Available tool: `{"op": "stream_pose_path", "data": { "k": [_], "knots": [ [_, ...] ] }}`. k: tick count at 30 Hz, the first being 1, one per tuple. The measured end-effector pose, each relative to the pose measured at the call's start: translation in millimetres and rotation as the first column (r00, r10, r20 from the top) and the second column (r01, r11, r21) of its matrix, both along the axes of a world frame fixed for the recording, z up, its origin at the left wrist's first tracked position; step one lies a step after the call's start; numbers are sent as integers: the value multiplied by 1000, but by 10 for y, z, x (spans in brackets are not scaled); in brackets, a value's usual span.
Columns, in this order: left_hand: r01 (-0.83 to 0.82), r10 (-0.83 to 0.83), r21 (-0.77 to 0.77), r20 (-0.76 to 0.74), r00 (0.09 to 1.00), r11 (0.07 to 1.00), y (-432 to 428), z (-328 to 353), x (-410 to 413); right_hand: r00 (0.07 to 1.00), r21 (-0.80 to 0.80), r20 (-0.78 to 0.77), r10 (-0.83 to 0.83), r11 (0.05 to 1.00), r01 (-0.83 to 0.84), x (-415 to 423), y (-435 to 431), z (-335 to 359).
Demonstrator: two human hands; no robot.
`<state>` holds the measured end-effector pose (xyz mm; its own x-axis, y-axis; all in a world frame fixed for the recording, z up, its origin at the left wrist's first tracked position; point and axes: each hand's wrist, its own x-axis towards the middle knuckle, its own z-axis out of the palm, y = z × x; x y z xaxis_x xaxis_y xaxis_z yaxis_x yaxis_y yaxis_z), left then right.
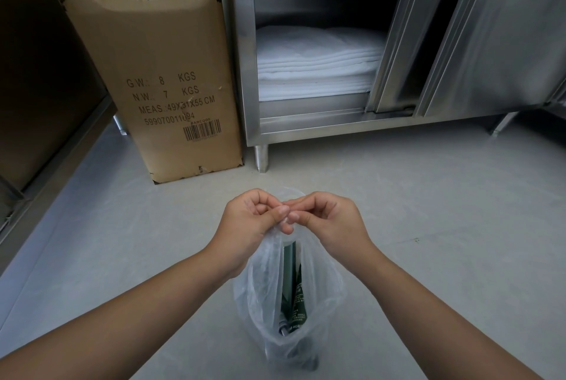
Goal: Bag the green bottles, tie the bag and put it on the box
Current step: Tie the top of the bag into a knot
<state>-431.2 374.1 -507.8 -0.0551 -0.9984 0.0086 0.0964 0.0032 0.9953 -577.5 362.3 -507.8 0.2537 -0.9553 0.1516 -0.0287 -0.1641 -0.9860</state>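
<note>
Currently, I judge bagging complete: the green bottles (292, 297) sit inside the clear bag (269, 303), the left hand (254, 217) and right hand (324, 216) both curl to pinch its gathered top, the knot appears unfinished, and placement on the box (153, 73) remains.

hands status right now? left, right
Left hand: closed, pinching the top of the plastic bag.
Right hand: closed, pinching the same bag top.
</note>
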Motion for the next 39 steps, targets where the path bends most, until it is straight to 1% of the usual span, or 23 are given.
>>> {"op": "stream_pose_path", "data": {
  "k": [4,7,10,14,17,19,21,24,28,31,34,37,39],
  "knots": [
    [78,-80,59,34,996,995,-27,0,11,994,-31,-101,-46,999,43,-2,-4,-53],
    [151,-156,99,42,987,984,-26,7,28,991,-17,-126,-55,998,54,-9,-1,-84],
    [190,-196,110,42,980,976,-27,28,45,990,-21,-136,-40,999,38,-5,5,-88],
    [248,-246,150,-32,969,957,-9,92,74,988,-60,-154,-28,998,19,-17,4,-72],
    [334,-330,226,-57,942,915,-2,147,99,986,-101,-166,-1,995,-16,-45,2,-72],
    [384,-370,267,-102,923,884,-12,170,113,986,-123,-167,2,992,-23,-53,2,-78],
    [398,-369,292,-152,917,870,-19,179,111,984,-143,-176,-5,989,-21,-59,-7,-85],
    [372,-323,316,-196,926,873,-16,173,92,979,-154,-202,-11,988,-21,-52,-12,-87],
    [330,-295,310,-155,943,892,-15,159,82,969,-167,-247,-12,986,-30,-51,2,-48],
    [343,-320,297,-126,939,891,-31,139,106,947,-167,-320,-15,985,-41,-62,-4,-17],
    [375,-368,317,-84,926,871,-48,130,154,931,-155,-363,-36,988,-22,-64,-14,-16],
    [445,-453,320,-53,890,836,-28,156,169,934,-133,-353,-63,991,17,-69,-25,-57],
    [441,-464,310,-1,886,842,-13,159,162,943,-104,-327,-62,994,29,-60,-29,-78]
  ]
}}
